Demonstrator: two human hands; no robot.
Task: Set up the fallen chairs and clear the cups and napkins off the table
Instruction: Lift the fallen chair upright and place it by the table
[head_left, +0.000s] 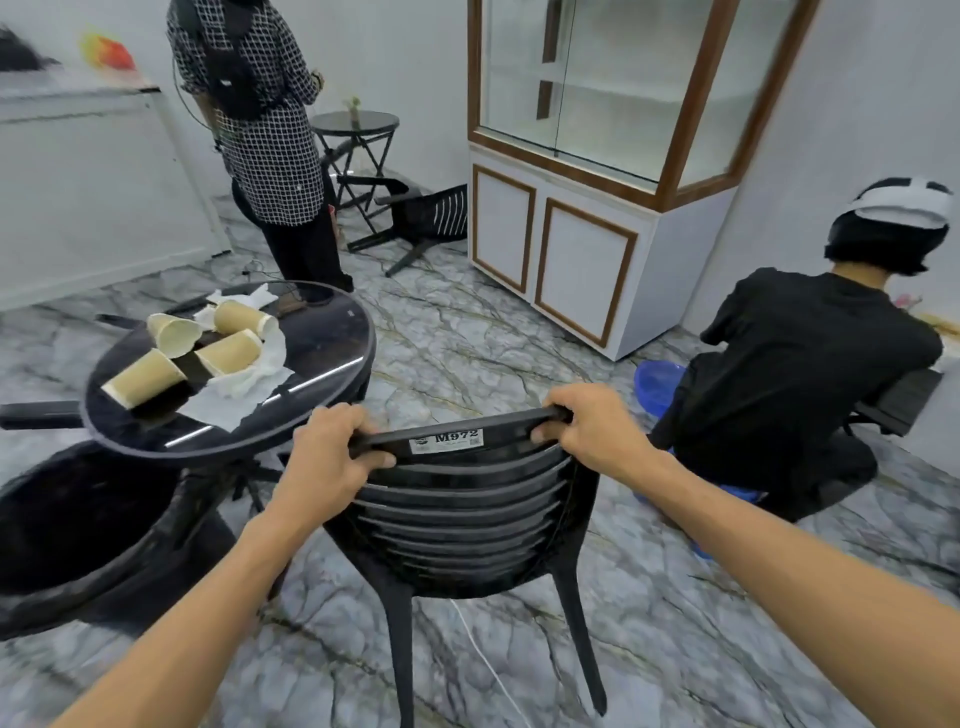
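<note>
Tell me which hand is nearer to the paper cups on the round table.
Left. The left hand grips the chair back just beside the cups; the right hand grips its far end.

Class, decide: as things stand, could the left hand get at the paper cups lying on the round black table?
Probably yes. The left hand is shut on the black plastic chair, but once freed, nothing blocks the way to the tan paper cups on the round black table.

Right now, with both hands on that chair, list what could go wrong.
1. The chair sits close to the round table; a swing left could bump its rim and roll the tipped paper cups off.
2. The crouching person is just right of it; a leg might clip them.
3. A white cord on the floor could snag.
</note>
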